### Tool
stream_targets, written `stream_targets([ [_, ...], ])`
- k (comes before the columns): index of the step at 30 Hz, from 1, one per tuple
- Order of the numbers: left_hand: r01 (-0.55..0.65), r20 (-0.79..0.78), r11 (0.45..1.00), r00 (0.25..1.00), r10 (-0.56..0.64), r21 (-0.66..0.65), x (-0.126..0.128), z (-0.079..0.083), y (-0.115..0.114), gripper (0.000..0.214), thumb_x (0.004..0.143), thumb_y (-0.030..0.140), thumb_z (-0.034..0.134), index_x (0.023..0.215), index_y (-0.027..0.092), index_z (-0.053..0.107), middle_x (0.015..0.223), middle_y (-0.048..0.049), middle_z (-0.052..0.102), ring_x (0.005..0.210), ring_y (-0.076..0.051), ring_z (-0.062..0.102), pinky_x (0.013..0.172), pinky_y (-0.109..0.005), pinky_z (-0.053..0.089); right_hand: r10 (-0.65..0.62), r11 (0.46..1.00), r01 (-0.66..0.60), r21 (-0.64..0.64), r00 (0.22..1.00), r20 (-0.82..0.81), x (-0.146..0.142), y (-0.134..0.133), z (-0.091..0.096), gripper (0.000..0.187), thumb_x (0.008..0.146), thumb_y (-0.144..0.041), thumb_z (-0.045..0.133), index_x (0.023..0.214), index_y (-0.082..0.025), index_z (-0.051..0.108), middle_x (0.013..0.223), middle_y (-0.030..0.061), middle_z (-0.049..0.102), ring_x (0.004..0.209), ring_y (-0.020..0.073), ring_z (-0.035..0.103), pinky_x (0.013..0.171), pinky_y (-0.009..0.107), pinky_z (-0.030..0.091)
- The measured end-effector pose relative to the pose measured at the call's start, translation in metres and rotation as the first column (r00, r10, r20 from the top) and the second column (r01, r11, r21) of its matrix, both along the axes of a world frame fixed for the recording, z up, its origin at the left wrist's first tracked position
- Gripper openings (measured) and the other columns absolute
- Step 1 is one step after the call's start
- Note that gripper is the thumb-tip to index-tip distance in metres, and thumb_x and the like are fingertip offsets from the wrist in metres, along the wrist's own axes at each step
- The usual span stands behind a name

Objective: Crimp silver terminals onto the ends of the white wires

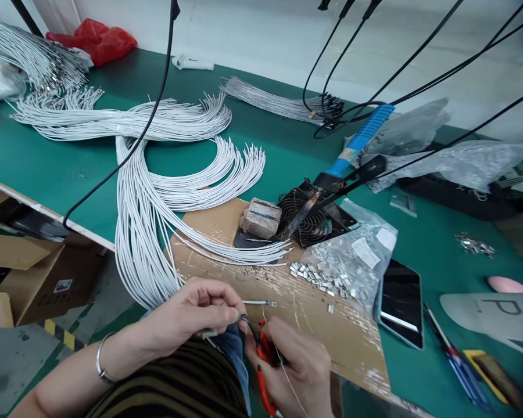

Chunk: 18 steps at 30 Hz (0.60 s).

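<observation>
My left hand (200, 310) pinches something small and dark at its fingertips, probably a wire end; it is partly hidden. In my right hand (296, 368) are pliers (262, 366) with red-orange handles, their dark jaws against what the left fingers hold. A thin pale wire (291, 384) runs across the right hand. Just beyond the fingers, a white cable (253, 302) ends in a small metal connector (271, 303). Many more white cables (135, 232) hang over the table edge beside my left arm. Small metal connectors (320, 280) lie loose on the cardboard (283, 290).
A blue-handled soldering iron (361, 139) leans over a black fan (307, 217), beside a brownish block (260, 217). Right of them are a plastic bag (361, 247), a phone (401, 302) and blue-handled tweezers (455, 360). A black cable (157, 104) hangs at left above an open carton (39, 278).
</observation>
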<state>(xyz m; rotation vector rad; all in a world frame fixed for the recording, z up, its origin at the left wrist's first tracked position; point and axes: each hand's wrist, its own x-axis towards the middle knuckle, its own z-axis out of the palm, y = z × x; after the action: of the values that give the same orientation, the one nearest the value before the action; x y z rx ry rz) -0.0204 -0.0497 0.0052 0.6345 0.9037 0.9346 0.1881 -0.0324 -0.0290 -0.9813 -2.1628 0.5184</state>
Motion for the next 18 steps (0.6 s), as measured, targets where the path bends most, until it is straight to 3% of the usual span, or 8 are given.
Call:
stream_targets([
  [6, -0.05, -0.05, 0.998, 0.997, 0.052, 0.046, 0.011, -0.006, 0.003, 0.033, 0.083, 0.046, 0.082, 0.084, 0.013, 0.076, 0.069, -0.0022, 0.064, 0.057, -0.009, 0.04, 0.054, -0.025, 0.025, -0.174, 0.984, 0.176, -0.009, 0.968, -0.178, -0.014, -0.016, -0.021, 0.037, 0.084, -0.01, 0.072, 0.063, -0.021, 0.045, 0.056, -0.008, 0.038, 0.047, 0.0073, 0.03, 0.049, 0.025, 0.024],
  [10, -0.052, -0.021, 0.997, 0.998, 0.053, 0.053, 0.016, -0.009, 0.004, 0.034, 0.081, 0.046, 0.083, 0.082, 0.013, 0.075, 0.065, 0.0006, 0.058, 0.053, -0.008, 0.035, 0.05, -0.024, 0.021, -0.329, 0.944, 0.315, -0.097, 0.882, -0.338, -0.02, -0.016, -0.03, 0.038, 0.085, -0.013, 0.075, 0.058, -0.021, 0.049, 0.051, -0.0085, 0.04, 0.041, 0.0064, 0.035, 0.043, 0.023, 0.027],
  [12, -0.071, 0.006, 0.997, 0.997, 0.071, -0.005, 0.013, -0.012, 0.003, 0.033, 0.08, 0.045, 0.084, 0.08, 0.014, 0.074, 0.063, 0.0019, 0.057, 0.05, -0.006, 0.03, 0.047, -0.024, 0.016, -0.469, 0.882, 0.434, -0.184, 0.768, -0.436, -0.004, -0.007, -0.029, 0.041, 0.094, -0.018, 0.065, 0.058, -0.023, 0.046, 0.048, -0.0078, 0.042, 0.038, 0.009, 0.04, 0.04, 0.024, 0.031],
  [14, -0.116, 0.025, 0.988, 0.993, 0.119, -0.097, 0.008, -0.016, 0.002, 0.032, 0.081, 0.044, 0.084, 0.079, 0.014, 0.072, 0.055, 0.0065, 0.048, 0.046, -0.005, 0.021, 0.046, -0.024, 0.012, -0.586, 0.79, 0.571, -0.223, 0.597, -0.547, 0.03, 0.005, -0.024, 0.049, 0.098, -0.024, 0.058, 0.055, -0.026, 0.035, 0.045, -0.0081, 0.038, 0.034, 0.0102, 0.036, 0.037, 0.026, 0.03],
  [16, -0.147, 0.012, 0.979, 0.989, 0.151, -0.138, 0.003, -0.018, 0.004, 0.031, 0.084, 0.044, 0.082, 0.081, 0.015, 0.072, 0.049, 0.0106, 0.036, 0.046, -0.006, 0.019, 0.046, -0.023, 0.012, -0.681, 0.675, 0.692, -0.256, 0.45, -0.578, 0.076, 0.015, -0.015, 0.048, 0.09, -0.02, 0.072, 0.052, -0.025, 0.043, 0.047, -0.0066, 0.046, 0.039, 0.0116, 0.042, 0.041, 0.028, 0.034],
  [18, -0.133, -0.029, 0.983, 0.991, 0.13, -0.123, 0.001, -0.017, 0.008, 0.035, 0.084, 0.048, 0.083, 0.082, 0.014, 0.072, 0.052, 0.0094, 0.04, 0.048, -0.006, 0.022, 0.046, -0.022, 0.013, -0.761, 0.568, 0.769, -0.294, 0.355, -0.543, 0.125, 0.02, -0.002, 0.04, 0.087, -0.02, 0.078, 0.055, -0.021, 0.054, 0.052, -0.0045, 0.052, 0.044, 0.0109, 0.043, 0.04, 0.027, 0.029],
])
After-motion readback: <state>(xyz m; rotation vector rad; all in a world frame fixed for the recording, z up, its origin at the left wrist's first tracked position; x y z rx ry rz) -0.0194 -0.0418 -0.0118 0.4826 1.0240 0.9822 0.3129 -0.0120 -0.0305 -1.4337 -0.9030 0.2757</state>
